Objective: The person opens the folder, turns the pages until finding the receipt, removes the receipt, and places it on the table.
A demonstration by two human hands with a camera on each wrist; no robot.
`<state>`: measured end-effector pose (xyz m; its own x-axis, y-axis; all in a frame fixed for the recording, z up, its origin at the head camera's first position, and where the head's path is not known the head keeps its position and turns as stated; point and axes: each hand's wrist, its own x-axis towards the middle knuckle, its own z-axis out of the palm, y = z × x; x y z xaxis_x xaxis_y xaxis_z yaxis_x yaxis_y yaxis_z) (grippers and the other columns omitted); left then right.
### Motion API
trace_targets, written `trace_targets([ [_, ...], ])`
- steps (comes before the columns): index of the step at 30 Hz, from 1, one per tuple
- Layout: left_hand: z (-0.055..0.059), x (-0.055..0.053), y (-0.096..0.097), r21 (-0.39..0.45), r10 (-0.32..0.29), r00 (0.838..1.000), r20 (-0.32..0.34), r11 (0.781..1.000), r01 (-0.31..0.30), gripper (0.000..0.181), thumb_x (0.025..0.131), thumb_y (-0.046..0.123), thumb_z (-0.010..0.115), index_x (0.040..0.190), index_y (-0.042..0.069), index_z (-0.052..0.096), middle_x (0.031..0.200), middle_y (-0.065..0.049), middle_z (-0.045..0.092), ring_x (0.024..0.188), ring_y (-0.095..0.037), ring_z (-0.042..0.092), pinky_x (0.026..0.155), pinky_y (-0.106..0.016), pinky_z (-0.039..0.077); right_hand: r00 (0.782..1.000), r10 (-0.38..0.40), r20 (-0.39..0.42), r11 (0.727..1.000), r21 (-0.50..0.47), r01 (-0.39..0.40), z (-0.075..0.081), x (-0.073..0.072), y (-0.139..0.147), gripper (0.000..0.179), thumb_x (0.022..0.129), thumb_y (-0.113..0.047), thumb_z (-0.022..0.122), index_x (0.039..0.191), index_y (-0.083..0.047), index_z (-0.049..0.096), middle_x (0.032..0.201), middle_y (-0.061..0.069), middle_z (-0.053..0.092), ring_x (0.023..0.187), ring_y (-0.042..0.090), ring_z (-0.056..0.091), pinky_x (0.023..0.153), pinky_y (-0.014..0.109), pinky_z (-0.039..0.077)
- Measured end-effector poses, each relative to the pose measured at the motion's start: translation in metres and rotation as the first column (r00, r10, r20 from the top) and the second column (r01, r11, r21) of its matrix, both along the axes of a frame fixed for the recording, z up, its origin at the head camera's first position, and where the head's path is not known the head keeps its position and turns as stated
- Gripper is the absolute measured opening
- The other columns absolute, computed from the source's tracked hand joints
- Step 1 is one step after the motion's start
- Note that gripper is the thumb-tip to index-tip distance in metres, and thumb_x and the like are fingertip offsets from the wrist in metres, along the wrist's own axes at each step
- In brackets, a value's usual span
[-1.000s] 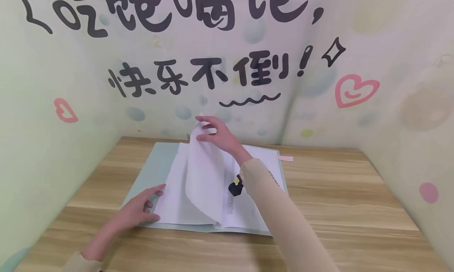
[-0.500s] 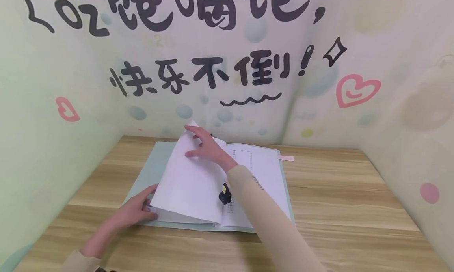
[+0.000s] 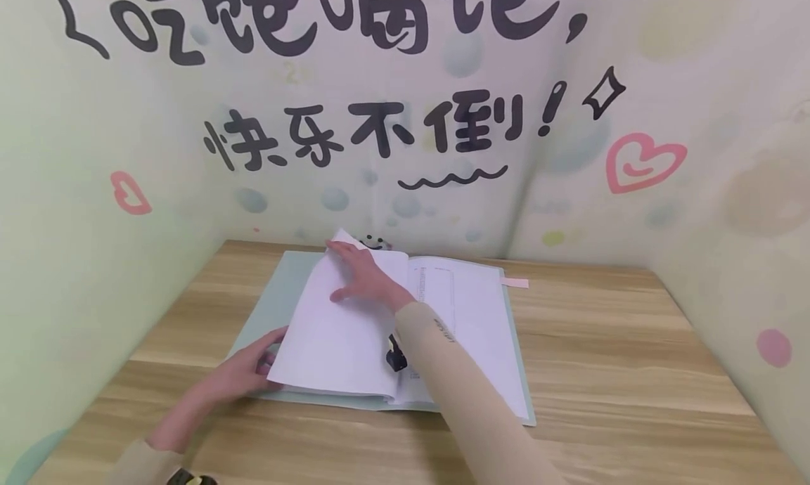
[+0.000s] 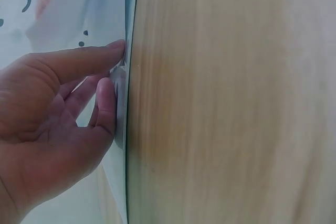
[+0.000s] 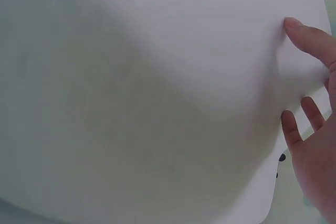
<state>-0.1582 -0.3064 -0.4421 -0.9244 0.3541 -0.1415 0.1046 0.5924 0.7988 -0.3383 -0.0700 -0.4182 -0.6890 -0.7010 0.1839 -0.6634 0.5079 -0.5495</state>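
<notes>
An open folder with a pale blue-green cover (image 3: 281, 281) holds white sheets on the table. Its left-hand page (image 3: 335, 337) lies turned over, slightly raised, with its far corner sticking up. Across that page my right hand (image 3: 363, 274) rests with spread fingers near the far left edge; in the right wrist view the thumb (image 5: 302, 31) touches the paper. My left hand (image 3: 243, 369) is at the near left corner, its fingertips partly behind the page. In the left wrist view its loosely bent fingers (image 4: 79, 64) touch the edges of sheet and cover.
A printed page (image 3: 474, 309) lies on the folder's right side, with a pink tab (image 3: 515, 283) sticking out. The wood-grain table (image 3: 607, 358) meets a wall (image 3: 443, 211) bearing large black characters and pink hearts.
The sheet in my right hand has swung from upright over to the left and come down flatter. My right hand has followed it left and down; the left hand has stayed at the corner.
</notes>
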Motion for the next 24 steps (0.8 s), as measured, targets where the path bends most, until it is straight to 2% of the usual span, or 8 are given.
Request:
trace_targets([
  [3,-0.001,-0.001,-0.002,0.021,-0.021,1.0,0.0,1.0,0.021,0.088,0.079,-0.002,0.072,0.151,-0.006,0.023,0.116,-0.024,0.059,0.091,-0.015,0.061,0.074,-0.023,0.053,1.0,-0.009,0.001,0.999,0.044,0.009,-0.003,0.0,-0.003,0.102,0.078,-0.027,0.083,0.158,-0.016,0.02,0.162,0.004,0.028,0.148,0.023,0.027,0.122,0.04,0.019],
  [6,-0.002,-0.002,-0.004,0.04,-0.043,0.999,-0.021,0.998,0.044,0.087,0.079,0.0,0.071,0.152,-0.003,0.024,0.135,-0.031,0.047,0.097,-0.012,0.057,0.079,-0.021,0.052,0.999,-0.038,0.009,0.993,0.113,0.037,-0.011,0.001,-0.007,0.103,0.078,-0.03,0.082,0.159,-0.022,0.019,0.163,-0.001,0.026,0.144,0.026,0.031,0.119,0.039,0.027],
  [9,-0.001,-0.002,-0.005,0.041,-0.056,0.997,-0.048,0.997,0.058,0.087,0.079,0.002,0.072,0.153,0.001,0.027,0.148,-0.03,0.035,0.1,-0.012,0.052,0.082,-0.021,0.05,0.997,-0.072,0.012,0.983,0.169,0.069,-0.018,0.003,-0.009,0.104,0.077,-0.033,0.083,0.159,-0.026,0.018,0.164,-0.005,0.024,0.14,0.029,0.033,0.115,0.042,0.032],
  [15,-0.002,-0.004,-0.004,0.048,-0.077,0.996,-0.049,0.996,0.079,0.09,0.077,0.0,0.071,0.154,0.004,0.025,0.149,-0.03,0.036,0.1,-0.017,0.05,0.08,-0.021,0.048,0.996,-0.092,0.005,0.978,0.188,0.089,-0.024,0.007,-0.008,0.105,0.077,-0.032,0.082,0.159,-0.024,0.017,0.164,-0.003,0.025,0.14,0.031,0.033,0.115,0.046,0.032],
  [19,0.001,-0.003,-0.002,0.047,-0.066,0.997,-0.038,0.997,0.067,0.09,0.077,-0.002,0.071,0.154,0.005,0.025,0.147,-0.029,0.037,0.1,-0.018,0.049,0.08,-0.021,0.048,0.996,-0.088,0.002,0.978,0.189,0.086,-0.027,0.008,-0.008,0.105,0.077,-0.033,0.083,0.159,-0.024,0.017,0.164,-0.003,0.025,0.139,0.031,0.034,0.113,0.047,0.032],
  [24,0.002,0.0,-0.002,0.019,-0.049,0.998,-0.034,0.999,0.05,0.083,0.077,-0.002,0.069,0.151,0.004,0.032,0.139,-0.026,0.039,0.101,-0.023,0.047,0.079,-0.02,0.047,0.996,-0.077,0.047,0.976,0.206,0.066,-0.029,0.01,-0.011,0.098,0.081,-0.032,0.079,0.158,-0.031,0.018,0.164,-0.006,0.027,0.14,0.029,0.035,0.113,0.049,0.03],
])
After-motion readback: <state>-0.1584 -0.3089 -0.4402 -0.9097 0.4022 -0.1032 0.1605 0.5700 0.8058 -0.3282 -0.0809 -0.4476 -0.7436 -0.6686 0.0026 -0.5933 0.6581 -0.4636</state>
